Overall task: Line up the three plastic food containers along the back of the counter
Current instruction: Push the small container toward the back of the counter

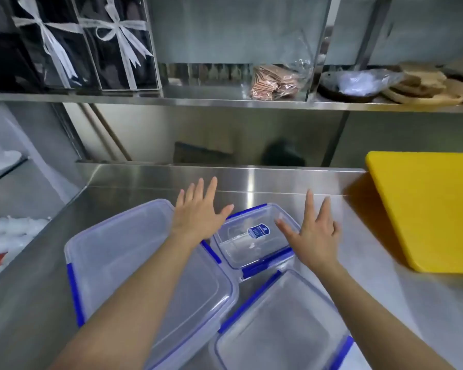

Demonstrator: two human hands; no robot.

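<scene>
near container (pixel 281 332), both hands (pixel 198 212) spread flanking small container (pixel 254 236)

Three clear lidded containers with blue clips sit clustered on the steel counter (pixel 358 263); the small container (pixel 254 236) (blue label on its lid) lies farthest back; the large container (pixel 134 263) is to its left, touching it; the medium container (pixel 278 324) sits nearer the camera; the left hand (pixel 198 212) and right hand (pixel 316 236) flank the small container, fingers spread; a yellow cutting board (pixel 425 209) lies well to its right.
</scene>
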